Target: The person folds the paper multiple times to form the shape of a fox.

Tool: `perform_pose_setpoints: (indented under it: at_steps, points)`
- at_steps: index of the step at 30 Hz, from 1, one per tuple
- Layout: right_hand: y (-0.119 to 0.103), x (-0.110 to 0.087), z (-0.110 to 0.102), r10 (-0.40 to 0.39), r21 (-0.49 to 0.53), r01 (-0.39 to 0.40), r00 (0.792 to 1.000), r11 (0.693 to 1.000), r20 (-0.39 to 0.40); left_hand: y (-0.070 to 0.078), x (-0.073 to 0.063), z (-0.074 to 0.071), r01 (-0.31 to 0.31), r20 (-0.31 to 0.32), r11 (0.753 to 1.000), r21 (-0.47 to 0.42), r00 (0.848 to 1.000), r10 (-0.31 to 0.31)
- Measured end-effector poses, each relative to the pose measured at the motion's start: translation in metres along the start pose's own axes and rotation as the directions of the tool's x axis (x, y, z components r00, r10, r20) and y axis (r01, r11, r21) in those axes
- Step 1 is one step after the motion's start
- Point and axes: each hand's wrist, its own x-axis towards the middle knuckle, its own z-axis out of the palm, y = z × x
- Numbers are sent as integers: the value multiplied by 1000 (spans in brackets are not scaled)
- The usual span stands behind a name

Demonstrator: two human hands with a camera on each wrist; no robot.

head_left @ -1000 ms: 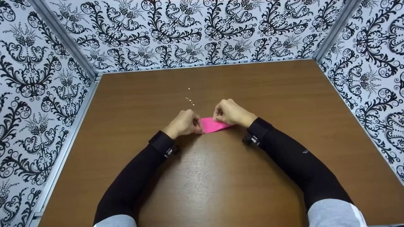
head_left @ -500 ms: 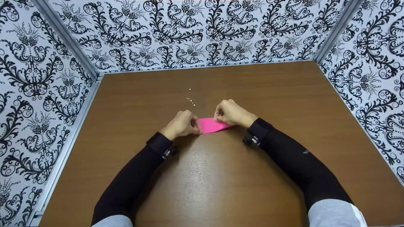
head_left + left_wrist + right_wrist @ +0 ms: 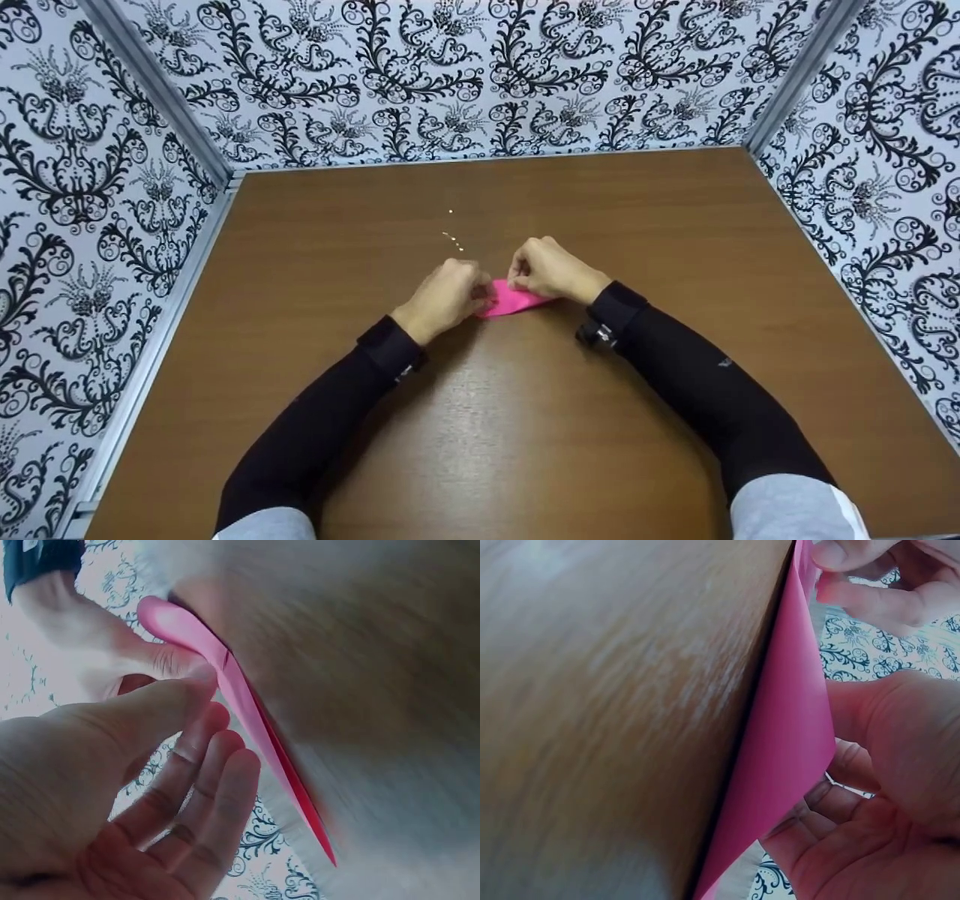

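A folded sheet of pink paper [image 3: 517, 301] lies on the brown table between both hands. Its layers part slightly along the near edge in the left wrist view. My right hand [image 3: 551, 268] pinches the paper's far edge between thumb and fingers. At the paper's left part is my left hand [image 3: 448, 294], its thumb [image 3: 196, 675] right at the paper and its other fingers loosely bent, apart from it. The right wrist view shows the pink paper [image 3: 791, 720] curving up off the table toward the right hand [image 3: 900, 757].
Several tiny pale scraps [image 3: 454, 240] lie on the table [image 3: 637, 202] beyond the hands. Walls with a black-and-white pattern [image 3: 480, 82] and grey metal posts [image 3: 150, 82] enclose the back and sides.
My left hand first slid slightly left at the paper's left end, baring more pink, then moved right over the paper, covering part of it. My right hand has stayed in place.
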Motion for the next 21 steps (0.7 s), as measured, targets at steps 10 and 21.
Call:
perform_pose_setpoints:
  at_steps: [10, 21]
  points:
    - [0, -1, 1, -20, 17, 21, 1000, 1000, -5, 2, 2, 6, -202, 72, 971, 131, 978, 194]
    - [0, -3, 0, -18, 21, 18, 1000, 1000, -14, -4, 2, 8, -224, 93, 966, 126, 972, 214]
